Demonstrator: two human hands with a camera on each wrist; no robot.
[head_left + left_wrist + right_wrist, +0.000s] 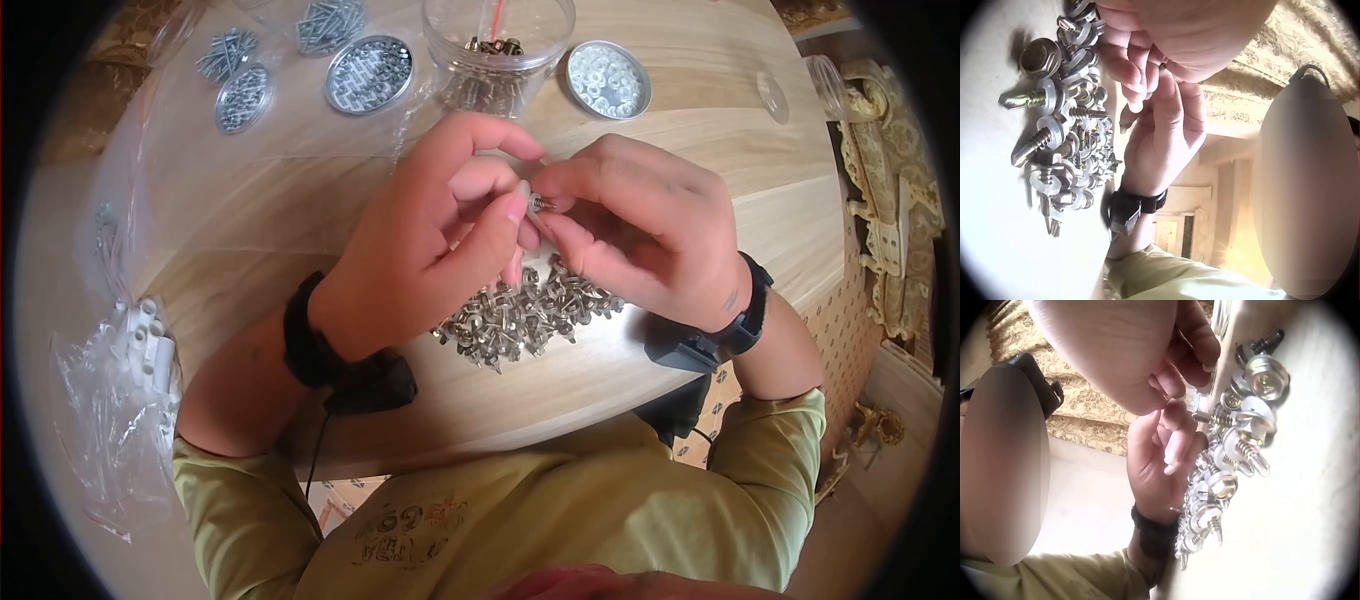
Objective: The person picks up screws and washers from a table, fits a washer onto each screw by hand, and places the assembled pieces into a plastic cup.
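Observation:
In the head view my left hand [430, 220] and right hand [650, 215] meet over the table. A small hex-head screw [540, 203] with a pale washer sits between the fingertips. The left thumb and fingers pinch its washer end, while the right thumb and index finger pinch its pointed end. Both wrist views mostly hide this screw behind the fingers. Just below the hands lies a heap of self-drilling screws [510, 325], many with translucent washers on their shanks. The left wrist view shows loose screws [1038, 140] along the heap's near side.
A clear round tub [555, 55] containing more screws stands behind the hands. Right of it is a shallow dish [648, 95] of white washers; to the left, a dish [370, 112] of small metal parts. Loose screws [330, 25] lie farther back. White tubes [150, 350] in a plastic bag lie at left.

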